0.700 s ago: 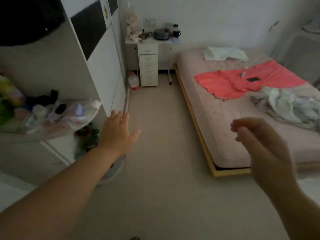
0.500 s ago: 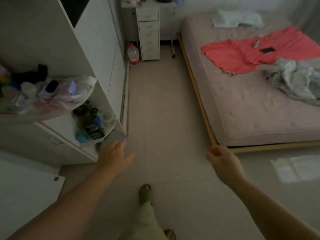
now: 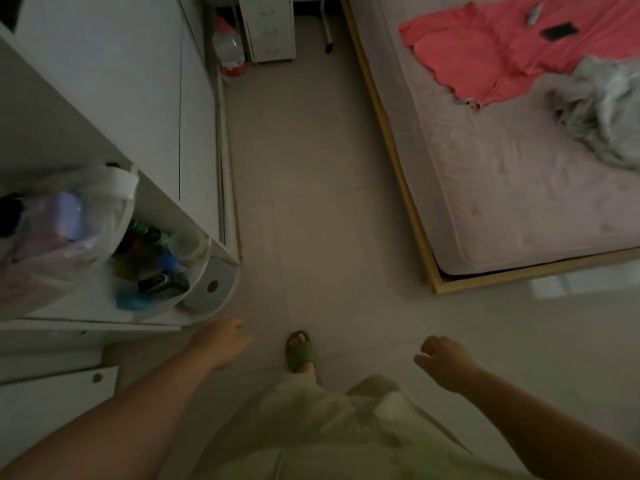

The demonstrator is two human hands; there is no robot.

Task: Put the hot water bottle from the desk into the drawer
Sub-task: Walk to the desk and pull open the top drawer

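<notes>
No hot water bottle shows in the head view, and the desk top is cut off by the top edge. Only the lower part of a white drawer unit [image 3: 268, 27] is visible at the far end of the room, its drawers closed. My left hand [image 3: 223, 342] hangs low over the floor beside the wardrobe's corner shelves, fingers loosely curled and holding nothing. My right hand [image 3: 445, 360] hangs at the lower right, fingers curled in, also holding nothing. Both hands are far from the drawer unit.
A white wardrobe [image 3: 114, 81] lines the left, with rounded corner shelves [image 3: 194, 271] full of small bottles and a plastic bag [image 3: 69, 223]. A large water bottle [image 3: 229, 46] stands by the drawer unit. A low bed [image 3: 519, 188] with clothes fills the right. My green slipper [image 3: 300, 349] is on the tiled floor.
The view has tilted down from the far wall to the floor at my feet. Both hands have dropped lower. The desk top has gone out of view.
</notes>
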